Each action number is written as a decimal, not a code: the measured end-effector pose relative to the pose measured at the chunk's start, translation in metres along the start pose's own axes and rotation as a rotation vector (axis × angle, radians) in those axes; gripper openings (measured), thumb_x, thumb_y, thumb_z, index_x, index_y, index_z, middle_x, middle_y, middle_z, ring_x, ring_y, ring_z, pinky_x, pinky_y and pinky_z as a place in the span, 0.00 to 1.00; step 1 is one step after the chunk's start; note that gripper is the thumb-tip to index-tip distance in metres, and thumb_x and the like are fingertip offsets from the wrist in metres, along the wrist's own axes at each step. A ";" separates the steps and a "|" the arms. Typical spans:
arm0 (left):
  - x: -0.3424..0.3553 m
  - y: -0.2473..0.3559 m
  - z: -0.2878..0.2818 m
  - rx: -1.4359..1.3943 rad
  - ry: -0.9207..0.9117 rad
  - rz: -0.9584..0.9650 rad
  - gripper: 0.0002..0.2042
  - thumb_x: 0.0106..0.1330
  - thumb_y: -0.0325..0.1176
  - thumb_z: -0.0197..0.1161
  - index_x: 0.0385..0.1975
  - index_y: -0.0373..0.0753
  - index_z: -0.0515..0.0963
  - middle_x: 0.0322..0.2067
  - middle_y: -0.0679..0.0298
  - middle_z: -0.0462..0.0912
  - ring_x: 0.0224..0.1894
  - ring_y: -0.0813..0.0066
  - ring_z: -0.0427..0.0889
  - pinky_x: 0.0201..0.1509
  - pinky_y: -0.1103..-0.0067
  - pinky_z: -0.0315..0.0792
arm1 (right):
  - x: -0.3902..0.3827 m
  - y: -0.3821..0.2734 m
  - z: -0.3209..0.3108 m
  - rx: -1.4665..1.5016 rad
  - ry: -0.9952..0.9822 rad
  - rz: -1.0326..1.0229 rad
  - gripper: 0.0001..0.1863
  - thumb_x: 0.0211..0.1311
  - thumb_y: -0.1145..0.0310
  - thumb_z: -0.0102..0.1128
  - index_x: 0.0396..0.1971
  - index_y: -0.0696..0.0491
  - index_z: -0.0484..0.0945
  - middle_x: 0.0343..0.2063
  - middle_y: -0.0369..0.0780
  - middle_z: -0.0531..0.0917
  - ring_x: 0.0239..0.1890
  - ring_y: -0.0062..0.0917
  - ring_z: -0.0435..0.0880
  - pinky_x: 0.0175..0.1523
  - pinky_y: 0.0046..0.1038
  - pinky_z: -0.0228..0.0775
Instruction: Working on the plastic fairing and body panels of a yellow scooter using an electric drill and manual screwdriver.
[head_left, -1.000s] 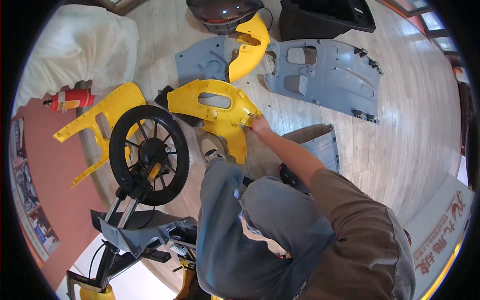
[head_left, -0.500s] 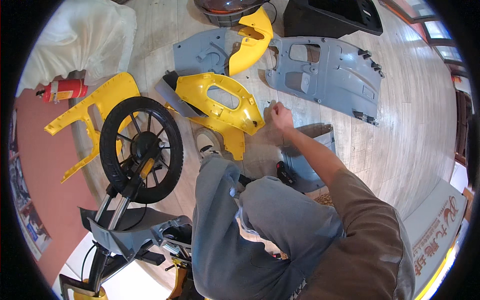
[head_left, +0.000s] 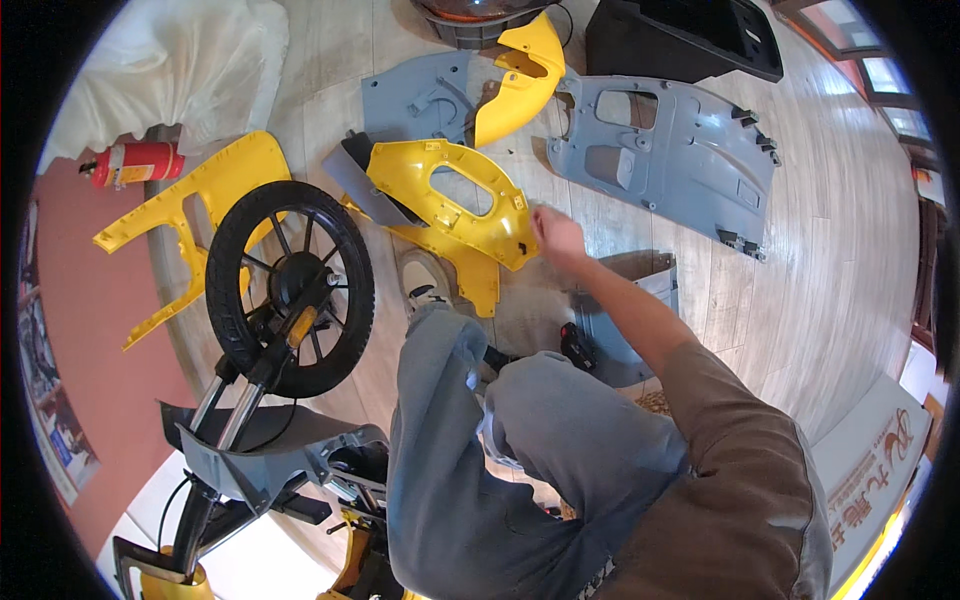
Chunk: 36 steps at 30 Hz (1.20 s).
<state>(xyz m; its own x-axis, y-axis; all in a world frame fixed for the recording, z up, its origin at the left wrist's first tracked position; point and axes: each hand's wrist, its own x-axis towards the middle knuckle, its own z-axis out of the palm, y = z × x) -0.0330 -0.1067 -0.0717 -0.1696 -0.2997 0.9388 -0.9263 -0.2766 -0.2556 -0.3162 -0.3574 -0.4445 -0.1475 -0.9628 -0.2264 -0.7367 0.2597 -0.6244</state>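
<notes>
Right of the wheel (head_left: pixel 295 281): right hand (head_left: pixel 560 240), yellow panel (head_left: pixel 412 176)

Head view. We see the hand curled beside the panel's right end; contact or pinch we cannot tell. We judge handling this panel the present step; next likely calls for an edge grip. We count one wheel, three other yellow pieces (head_left: pixel 245 163), three pale grey panels (head_left: pixel 695 165) rightward.

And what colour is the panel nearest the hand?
That panel is yellow; the head view shows it best.
</notes>
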 end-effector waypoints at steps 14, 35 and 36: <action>-0.002 -0.008 -0.033 0.031 -0.131 -0.079 0.10 0.72 0.37 0.56 0.37 0.35 0.76 0.43 0.35 0.79 0.36 0.53 0.84 0.31 0.70 0.77 | 0.096 -0.027 0.016 0.076 0.176 0.039 0.10 0.63 0.63 0.56 0.38 0.53 0.79 0.38 0.48 0.81 0.42 0.47 0.82 0.46 0.44 0.75; 0.017 -0.014 -0.076 -0.025 -0.571 -0.525 0.07 0.70 0.28 0.60 0.41 0.31 0.75 0.43 0.34 0.77 0.39 0.48 0.82 0.35 0.66 0.81 | 0.143 -0.006 0.016 -0.295 -0.151 0.018 0.09 0.57 0.69 0.56 0.36 0.55 0.79 0.36 0.52 0.84 0.43 0.48 0.83 0.48 0.46 0.76; 0.019 -0.014 -0.081 -0.058 -0.629 -0.602 0.07 0.70 0.28 0.60 0.41 0.31 0.75 0.43 0.34 0.77 0.39 0.47 0.82 0.35 0.66 0.81 | 0.143 -0.001 0.014 -0.318 -0.177 0.034 0.09 0.57 0.69 0.56 0.36 0.55 0.79 0.37 0.52 0.84 0.43 0.48 0.83 0.48 0.46 0.76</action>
<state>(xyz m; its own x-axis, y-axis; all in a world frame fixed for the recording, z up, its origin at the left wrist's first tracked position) -0.0504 -0.0348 -0.0312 0.5554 -0.5707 0.6048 -0.8174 -0.5083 0.2710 -0.3270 -0.4947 -0.4871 -0.0796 -0.9188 -0.3865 -0.9059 0.2284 -0.3566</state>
